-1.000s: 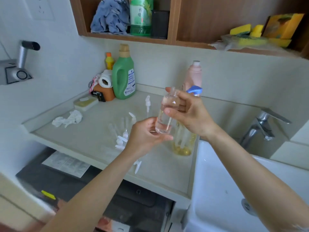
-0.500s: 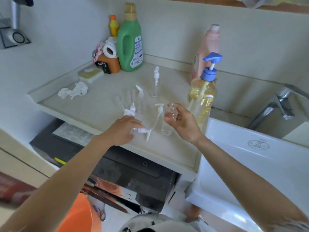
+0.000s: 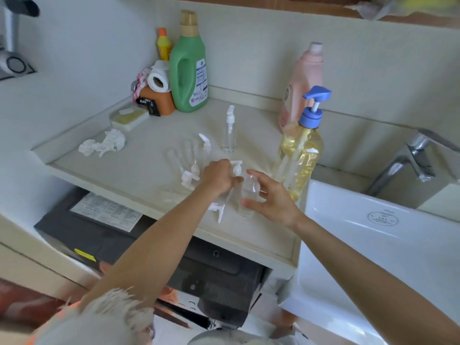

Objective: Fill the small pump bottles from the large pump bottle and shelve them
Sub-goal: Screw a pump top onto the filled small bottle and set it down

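Observation:
A small clear bottle [image 3: 249, 195] without a cap stands on the counter [image 3: 139, 170] near its front edge. My right hand [image 3: 272, 199] is spread around it, thumb in front and fingers behind, fingers fairly straight. My left hand [image 3: 219, 178] grips a white pump head [image 3: 236, 167] just left of the bottle's neck, its tube hanging below the fist. The large pump bottle [image 3: 301, 155] of yellow liquid with a blue pump stands right behind my right hand. Another small bottle [image 3: 229, 131] with its pump on stands upright further back. Several clear bottles [image 3: 184, 154] and loose pump heads [image 3: 189, 178] lie on the counter.
A green detergent bottle [image 3: 189, 66], a toilet roll [image 3: 158, 79], a soap box [image 3: 129, 118] and a crumpled tissue [image 3: 103, 145] sit at the back left. A pink bottle [image 3: 302, 78] stands behind the large bottle. A white sink [image 3: 373, 245] and faucet [image 3: 408, 158] lie right.
My right hand lowered the small bottle from chest height onto the counter and loosened its fingers. My left hand went down, picked up a pump head and brought it beside the bottle.

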